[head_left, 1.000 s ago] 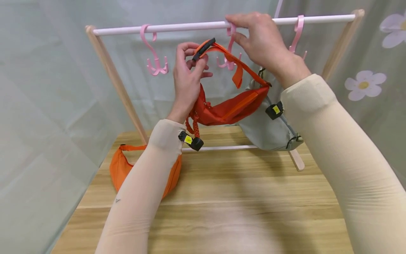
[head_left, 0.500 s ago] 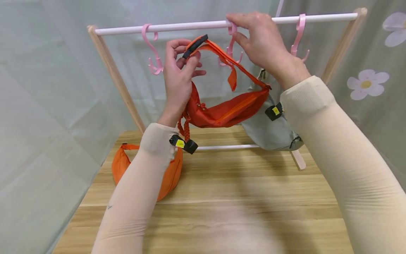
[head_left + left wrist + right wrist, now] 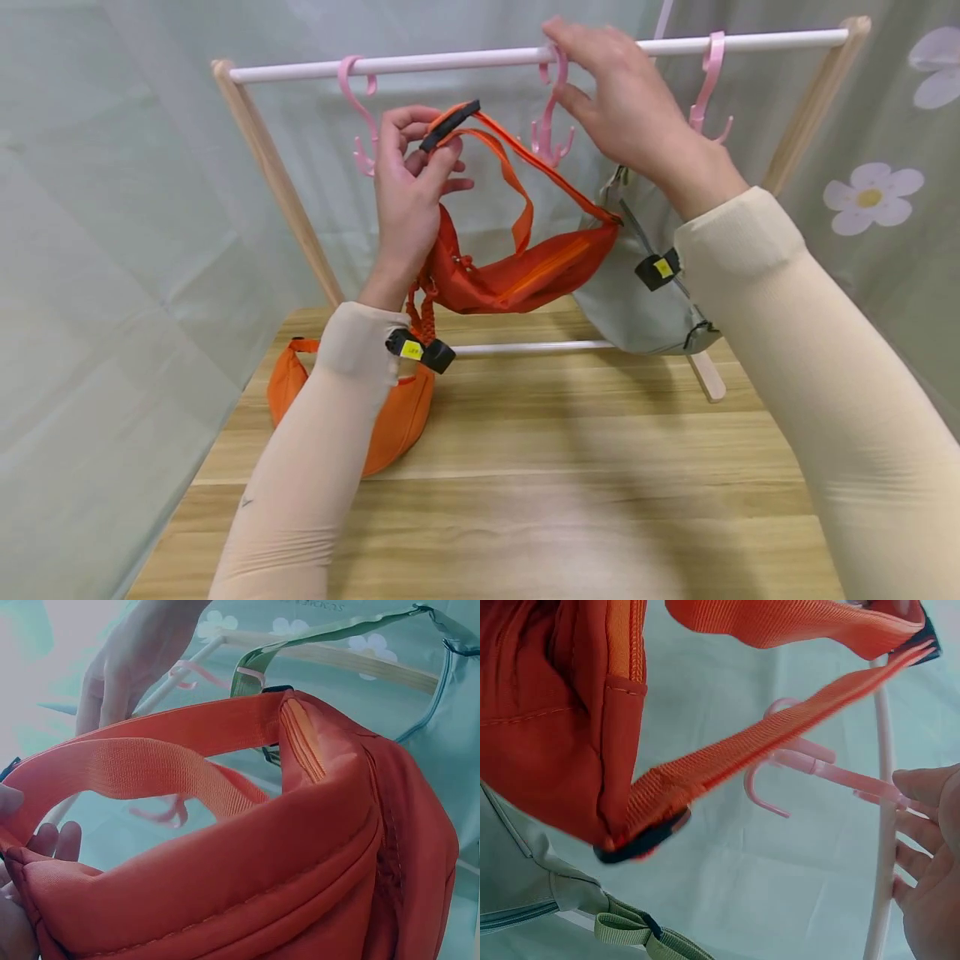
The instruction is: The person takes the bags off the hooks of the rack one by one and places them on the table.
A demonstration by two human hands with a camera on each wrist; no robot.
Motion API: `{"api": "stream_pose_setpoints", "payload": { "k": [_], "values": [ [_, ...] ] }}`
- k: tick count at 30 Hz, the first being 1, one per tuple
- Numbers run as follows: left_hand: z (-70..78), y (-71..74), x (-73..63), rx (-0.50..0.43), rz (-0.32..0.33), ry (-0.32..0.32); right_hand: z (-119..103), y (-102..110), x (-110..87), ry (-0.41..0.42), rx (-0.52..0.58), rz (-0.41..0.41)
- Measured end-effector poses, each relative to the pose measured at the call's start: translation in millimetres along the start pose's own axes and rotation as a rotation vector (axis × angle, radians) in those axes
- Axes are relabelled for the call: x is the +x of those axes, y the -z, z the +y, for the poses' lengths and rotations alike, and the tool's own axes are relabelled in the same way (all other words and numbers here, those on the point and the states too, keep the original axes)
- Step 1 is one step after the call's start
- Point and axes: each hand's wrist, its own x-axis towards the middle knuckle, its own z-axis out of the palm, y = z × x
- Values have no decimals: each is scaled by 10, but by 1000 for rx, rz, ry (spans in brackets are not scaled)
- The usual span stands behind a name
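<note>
My left hand holds the red waist bag up by its orange strap, at the black buckle. The bag's body hangs tilted below, with a braided cord at its left end. Up at the rail, my right hand pinches the upper part of the middle pink hook between thumb and fingers. In the head view the taut part of the strap passes just below the hook's prongs; in the right wrist view it overlaps them.
The white rail runs between wooden posts and bears a left pink hook and a right pink hook. A grey bag hangs at the right. An orange bag lies on the wooden table, partly behind my left arm.
My left hand has moved left, taking the red waist bag along and slightly down. More of the middle hook's prongs now shows above the strap. My right hand stays at the hook.
</note>
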Motion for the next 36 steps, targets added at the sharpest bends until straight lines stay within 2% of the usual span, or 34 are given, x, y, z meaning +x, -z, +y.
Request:
{"api": "stream_pose_setpoints", "payload": {
  "k": [5, 10, 12, 15, 23, 28, 32, 36],
  "values": [
    [21, 34, 6, 17, -1, -3, 62, 45, -172, 21, 63, 61],
    [41, 53, 13, 16, -8, -3, 113, 33, -451, 92, 150, 150],
    [42, 57, 17, 16, -12, -6, 133, 18, -560, 111, 190, 171],
    [47, 66, 27, 20, -15, -14, 168, -25, -705, 96, 250, 171],
    [98, 83, 64, 57, -38, -30, 281, -263, -955, 49, 391, 96],
    [114, 101, 81, 101, -49, -39, 406, -489, -1064, 31, 439, -17],
    [114, 114, 84, 129, -72, -39, 475, -733, -1131, 6, 436, -107],
    [96, 119, 54, 156, -108, -25, 491, -979, -1182, 1, 439, -78]
  ]
}}
